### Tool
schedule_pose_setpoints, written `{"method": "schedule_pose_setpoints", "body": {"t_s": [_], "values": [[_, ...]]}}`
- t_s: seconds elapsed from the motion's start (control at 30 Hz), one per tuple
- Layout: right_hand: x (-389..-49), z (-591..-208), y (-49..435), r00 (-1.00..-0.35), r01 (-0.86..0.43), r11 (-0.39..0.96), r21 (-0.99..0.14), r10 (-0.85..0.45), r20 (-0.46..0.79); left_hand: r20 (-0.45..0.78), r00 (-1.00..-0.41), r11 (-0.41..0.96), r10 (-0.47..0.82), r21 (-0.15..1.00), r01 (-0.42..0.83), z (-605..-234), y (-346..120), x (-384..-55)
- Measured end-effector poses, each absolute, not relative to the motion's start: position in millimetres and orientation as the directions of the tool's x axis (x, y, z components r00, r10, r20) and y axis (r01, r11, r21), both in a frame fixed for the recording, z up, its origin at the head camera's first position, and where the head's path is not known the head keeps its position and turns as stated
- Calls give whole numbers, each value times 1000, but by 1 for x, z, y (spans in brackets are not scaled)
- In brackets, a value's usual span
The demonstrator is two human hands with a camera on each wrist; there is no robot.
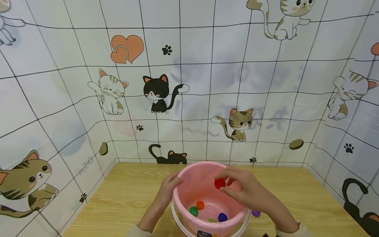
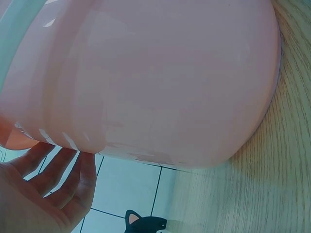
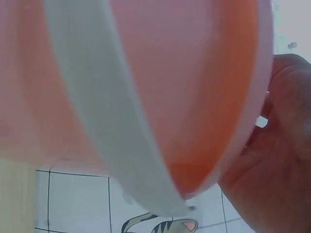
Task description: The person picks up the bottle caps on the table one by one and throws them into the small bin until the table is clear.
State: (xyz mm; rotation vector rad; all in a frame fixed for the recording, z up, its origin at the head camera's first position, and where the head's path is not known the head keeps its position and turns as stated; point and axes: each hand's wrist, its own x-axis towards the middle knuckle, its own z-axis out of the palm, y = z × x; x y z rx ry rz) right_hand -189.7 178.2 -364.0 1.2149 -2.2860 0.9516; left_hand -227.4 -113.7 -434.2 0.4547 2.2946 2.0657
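A pink bucket (image 1: 189,184) stands on the wooden table, leaning a little toward the viewer. My left hand (image 1: 165,192) grips its left rim, thumb over the edge; the left wrist view shows the fingers (image 2: 82,182) against the outer wall. Over the bucket's mouth, on the right side, my right hand (image 1: 248,189) pinches a red ball (image 1: 219,183) between thumb and fingers. On the bucket's floor lie a green ball (image 1: 193,211), an orange ball (image 1: 200,205), a blue ball (image 1: 222,217) and a yellow-green ball (image 1: 211,220). In the right wrist view the bucket wall hides the red ball.
The bucket's white handle (image 1: 177,215) hangs down at the front. A purple object (image 1: 256,213) lies on the table (image 1: 124,197) just right of the bucket, partly behind the right forearm. A cat-printed, grid-lined covering (image 1: 195,82) rises behind and at both sides.
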Motion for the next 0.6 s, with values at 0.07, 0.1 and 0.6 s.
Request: {"method": "schedule_pose_setpoints", "body": {"t_s": [0.07, 0.1, 0.6], "values": [[-191, -356, 178, -559, -829, 395, -396, -610, 561, 172, -959, 87, 223, 977, 196, -434, -114, -227], [-193, -352, 178, -562, -827, 397, -399, -630, 537, 171, -960, 87, 222, 977, 194, -434, -115, -227], [-231, -284, 177, -581, -795, 476, -375, -775, 249, 180, -957, 70, 228, 977, 201, -434, -115, -226]]}}
